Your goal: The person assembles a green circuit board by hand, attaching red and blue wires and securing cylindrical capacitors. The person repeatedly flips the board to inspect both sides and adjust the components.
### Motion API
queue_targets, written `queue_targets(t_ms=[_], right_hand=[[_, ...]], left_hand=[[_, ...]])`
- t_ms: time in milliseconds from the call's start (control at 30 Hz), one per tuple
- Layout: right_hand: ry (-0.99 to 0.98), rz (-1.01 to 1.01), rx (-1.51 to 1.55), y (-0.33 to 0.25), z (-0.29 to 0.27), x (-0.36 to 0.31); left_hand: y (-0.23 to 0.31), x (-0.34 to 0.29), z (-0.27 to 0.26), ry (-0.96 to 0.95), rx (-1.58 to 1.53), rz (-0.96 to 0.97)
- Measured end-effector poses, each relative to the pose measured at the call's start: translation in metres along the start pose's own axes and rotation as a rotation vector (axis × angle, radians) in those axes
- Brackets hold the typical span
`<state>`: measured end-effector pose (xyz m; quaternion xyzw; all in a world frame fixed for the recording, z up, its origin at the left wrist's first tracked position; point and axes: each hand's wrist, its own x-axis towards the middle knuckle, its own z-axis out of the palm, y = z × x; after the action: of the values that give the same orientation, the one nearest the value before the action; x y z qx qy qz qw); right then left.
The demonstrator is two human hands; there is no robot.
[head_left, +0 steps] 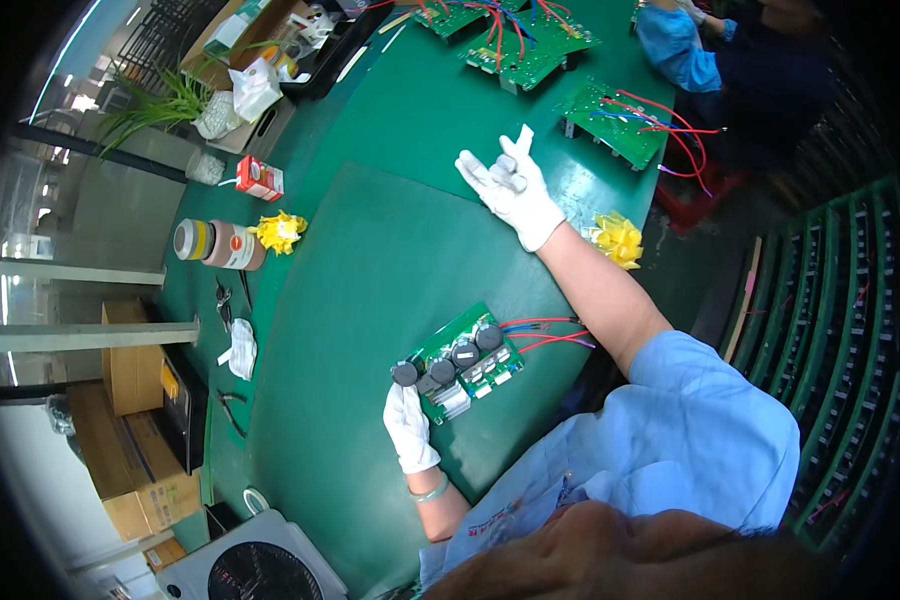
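Note:
A green circuit board (475,377) with several black round capacitors, a silver heat sink and red and blue wires lies on the green mat in front of me. My left hand (408,430), in a white glove, has its fingers closed at the near left corner of this board, beside a capacitor; the fingertips are partly hidden. Stretched out over the far part of the mat, my gloved right hand (515,192) holds nothing, with some fingers spread and others bent. Beyond it sits another green board (618,122) with red and blue wires.
More wired boards (530,50) lie at the far end. Yellow bundles (618,240) (280,232), a jar (232,246), a drink carton (260,178) and pliers (223,298) flank the mat. A fan (265,570) stands near left. Another person's blue sleeve (678,50) shows at far right, racks (830,330) at right.

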<state>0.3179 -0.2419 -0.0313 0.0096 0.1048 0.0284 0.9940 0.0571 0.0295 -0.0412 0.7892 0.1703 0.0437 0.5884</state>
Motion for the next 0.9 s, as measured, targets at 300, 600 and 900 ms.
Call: queue_targets(t_ms=[300,600,900], right_hand=[[0.001,0.075,0.033,-0.018,-0.020,0.012],[-0.064,0.077,-0.087,-0.020,-0.017,0.008],[-0.038,0.113,-0.063,-0.014,-0.007,0.004]], left_hand=[[-0.005,0.005,-0.003,-0.028,0.080,0.069],[-0.003,0.003,-0.001,-0.031,-0.002,-0.001],[-0.005,0.005,-0.007,-0.057,0.040,0.027]])
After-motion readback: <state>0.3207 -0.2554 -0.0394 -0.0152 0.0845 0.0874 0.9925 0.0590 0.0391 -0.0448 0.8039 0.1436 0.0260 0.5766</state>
